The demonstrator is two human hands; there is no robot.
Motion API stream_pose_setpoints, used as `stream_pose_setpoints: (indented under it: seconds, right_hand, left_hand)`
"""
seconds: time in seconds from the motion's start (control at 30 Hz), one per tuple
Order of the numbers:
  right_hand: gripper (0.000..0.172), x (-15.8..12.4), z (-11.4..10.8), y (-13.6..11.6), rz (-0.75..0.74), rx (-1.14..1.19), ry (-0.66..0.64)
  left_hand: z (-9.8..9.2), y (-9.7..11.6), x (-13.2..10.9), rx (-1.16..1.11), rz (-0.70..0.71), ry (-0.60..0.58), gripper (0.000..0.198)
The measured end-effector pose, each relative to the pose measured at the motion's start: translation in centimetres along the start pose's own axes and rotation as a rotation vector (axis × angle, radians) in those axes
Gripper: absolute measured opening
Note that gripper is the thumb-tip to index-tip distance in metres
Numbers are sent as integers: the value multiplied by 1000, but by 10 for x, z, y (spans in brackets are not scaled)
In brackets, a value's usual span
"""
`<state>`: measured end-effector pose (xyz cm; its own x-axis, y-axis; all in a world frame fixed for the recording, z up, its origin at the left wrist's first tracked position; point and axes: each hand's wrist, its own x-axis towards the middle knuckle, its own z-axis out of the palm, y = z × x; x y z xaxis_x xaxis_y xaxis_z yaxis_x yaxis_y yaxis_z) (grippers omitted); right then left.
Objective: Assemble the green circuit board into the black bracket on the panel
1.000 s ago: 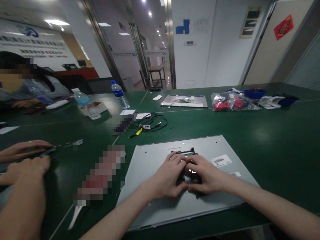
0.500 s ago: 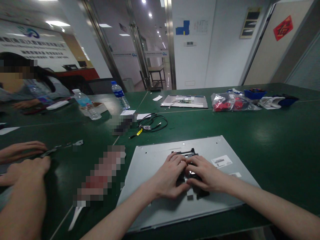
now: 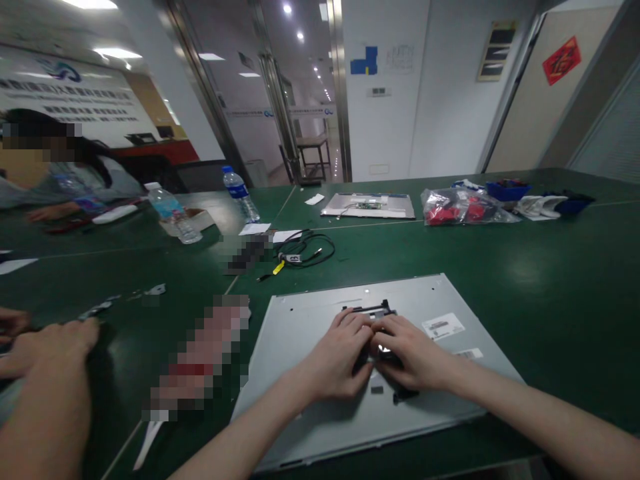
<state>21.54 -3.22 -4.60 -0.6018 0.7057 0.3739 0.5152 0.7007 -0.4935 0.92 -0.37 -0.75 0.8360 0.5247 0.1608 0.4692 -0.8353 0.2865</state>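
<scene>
A large flat silver metal panel (image 3: pixel 310 427), perhaps the back of a display screen, lies on the table before me. Over its middle my left hand (image 3: pixel 343 353) and my right hand (image 3: pixel 410 350) meet, fingers bent and fingertips nearly touching. Both are closed around a small dark piece, mostly hidden beneath them, so I cannot make out its kind. Just beyond my fingers a black frame-like part (image 3: pixel 373 307) shows on the panel. Another black bit (image 3: pixel 405 397) sits on the near side, beside a small grey square (image 3: pixel 377 390). White labels (image 3: pixel 443 326) are stuck at the right.
Co-workers sit at the left; one's hand (image 3: pixel 55 347) is close by, near thin strips (image 3: pixel 100 308). Beyond the panel lie a coiled black cable (image 3: pixel 307 257), bottles (image 3: pixel 240 193), another panel (image 3: pixel 367 205), a plastic bag (image 3: pixel 465 207) and blue bins (image 3: pixel 507 191) on the green table (image 3: pixel 550 280).
My hands stay in nearly the same place, with the right thumb drawn in slightly. At the left, a co-worker's far hand has pulled back toward the picture's edge.
</scene>
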Motion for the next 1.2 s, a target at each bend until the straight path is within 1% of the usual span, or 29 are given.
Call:
stream_pose_setpoints:
  seconds: [0.33, 0.47, 0.6, 0.73, 0.9, 0.97, 1.13, 1.2]
  right_hand:
    - [27, 1, -2, -1, -14, 17, -20]
    - [26, 2, -6, -3, -1, 25, -51]
    - [28, 3, -10, -5, 14, 35, -82]
    - [33, 4, -11, -7, 21, 44, -87]
    - [44, 4, -13, -9, 9, 60, -90]
    - [42, 4, -13, -9, 10, 73, -83]
    - [20, 4, -9, -9, 33, 40, -61]
    - [18, 4, -5, -8, 28, 22, -43]
  left_hand:
    - [1, -1, -2, -16, 8, 11, 34]
    - [-2, -2, -3, -37, 9, -1, 44]
    - [-5, -2, -4, -53, 7, -20, 52]
    - [-5, -2, -5, -67, 18, -18, 58]
    - [-9, 0, -4, -81, 15, -25, 67]
    - [-11, 0, -4, -94, 20, -32, 64]
    - [-12, 0, -4, -110, 8, -36, 56]
    - [-11, -1, -4, -100, 5, -36, 53]
